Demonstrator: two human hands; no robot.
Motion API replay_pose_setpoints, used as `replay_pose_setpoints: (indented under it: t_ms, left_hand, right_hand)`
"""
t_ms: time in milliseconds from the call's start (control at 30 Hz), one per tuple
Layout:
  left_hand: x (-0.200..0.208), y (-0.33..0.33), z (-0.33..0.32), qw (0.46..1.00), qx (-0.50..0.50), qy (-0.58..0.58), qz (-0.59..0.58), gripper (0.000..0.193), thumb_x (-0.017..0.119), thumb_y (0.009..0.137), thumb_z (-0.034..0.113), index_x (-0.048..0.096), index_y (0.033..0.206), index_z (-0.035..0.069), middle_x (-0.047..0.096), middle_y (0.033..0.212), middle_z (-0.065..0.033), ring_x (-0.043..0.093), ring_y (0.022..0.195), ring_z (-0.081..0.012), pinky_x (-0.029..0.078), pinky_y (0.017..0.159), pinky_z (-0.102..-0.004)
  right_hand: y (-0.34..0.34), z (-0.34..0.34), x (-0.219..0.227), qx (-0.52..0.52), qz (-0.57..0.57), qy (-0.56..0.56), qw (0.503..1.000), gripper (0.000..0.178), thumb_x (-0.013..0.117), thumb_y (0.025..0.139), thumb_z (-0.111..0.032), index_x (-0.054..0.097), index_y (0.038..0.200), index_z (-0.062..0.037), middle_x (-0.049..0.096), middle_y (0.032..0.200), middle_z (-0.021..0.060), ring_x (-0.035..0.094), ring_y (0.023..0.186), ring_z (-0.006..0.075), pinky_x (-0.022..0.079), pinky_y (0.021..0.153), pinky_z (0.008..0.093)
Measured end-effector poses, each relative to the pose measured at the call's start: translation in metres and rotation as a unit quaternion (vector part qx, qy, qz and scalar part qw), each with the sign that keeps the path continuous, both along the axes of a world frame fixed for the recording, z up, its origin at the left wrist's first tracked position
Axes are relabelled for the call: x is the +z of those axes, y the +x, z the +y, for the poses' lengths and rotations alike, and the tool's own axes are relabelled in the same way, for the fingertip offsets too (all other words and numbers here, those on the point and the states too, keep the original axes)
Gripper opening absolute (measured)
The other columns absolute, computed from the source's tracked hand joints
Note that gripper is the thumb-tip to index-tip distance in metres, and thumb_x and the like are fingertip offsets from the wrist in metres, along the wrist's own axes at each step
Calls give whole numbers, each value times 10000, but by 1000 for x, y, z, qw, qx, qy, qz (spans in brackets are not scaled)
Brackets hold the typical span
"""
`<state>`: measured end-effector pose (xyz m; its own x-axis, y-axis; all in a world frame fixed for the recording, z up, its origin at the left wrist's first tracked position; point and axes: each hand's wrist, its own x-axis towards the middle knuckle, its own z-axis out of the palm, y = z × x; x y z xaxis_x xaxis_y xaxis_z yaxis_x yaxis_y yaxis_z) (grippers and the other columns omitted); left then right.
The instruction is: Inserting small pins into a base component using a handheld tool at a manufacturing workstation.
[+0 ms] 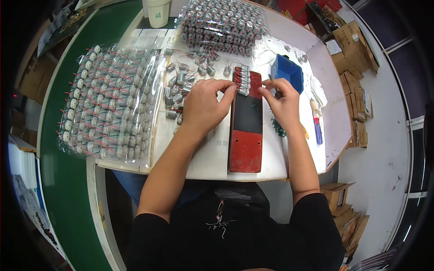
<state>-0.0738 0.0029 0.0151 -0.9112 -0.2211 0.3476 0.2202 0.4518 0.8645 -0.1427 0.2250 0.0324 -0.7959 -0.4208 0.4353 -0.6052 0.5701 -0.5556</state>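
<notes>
Before me on the white table lies a long red block with a black middle section. Near its far end, several small silver motors with thin red and dark wires sit in a row. My left hand is closed in a pinch at the left side of this row, thumb and forefinger by the wires; what lies between them is too small to make out. Just right of the block, my right hand has thumb and fingertips pinched near its edge, their contents unclear. Loose wired motors lie scattered left of the block.
Clear plastic trays of wired motors cover the left side; another stack of trays stands at the back. A white cup stands far left. To the right are a blue bin, a red-and-blue-handled tool and green bits.
</notes>
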Motion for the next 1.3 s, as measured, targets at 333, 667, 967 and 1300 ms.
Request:
replay_pose_setpoints:
  t_ms: [333,667,967,1300]
  left_hand:
    - [12,28,-36,937,-90,-336,-38,176,687,816,201,768,941,108,724,936,-102,662,966,-313,509,835,-440]
    - [17,24,-36,900,-134,-360,-208,170,696,764,176,724,921,119,691,936,-96,656,976,-314,487,829,-451]
    - [11,28,-37,900,-105,-404,-125,135,777,782,154,715,888,97,677,925,-82,647,965,-309,499,839,-429]
    - [8,23,-22,913,-135,-384,-13,221,747,806,68,662,1010,78,653,927,-117,634,995,-287,489,861,-417]
  right_hand:
    - [2,14,-14,75,-153,46,984,128,775,894,-90,712,990,-34,638,948,62,593,781,178,483,710,307]
    - [16,11,-14,14,-64,148,987,140,661,983,-114,596,1068,-25,620,947,134,605,794,278,493,728,352]
    - [8,28,-3,6,-205,-33,978,138,622,1039,-131,618,1101,-7,585,882,2,541,748,85,449,653,272]
    - [19,30,-12,-47,-352,-276,893,170,663,1019,-136,682,1154,-34,641,858,-10,509,614,11,365,483,175]
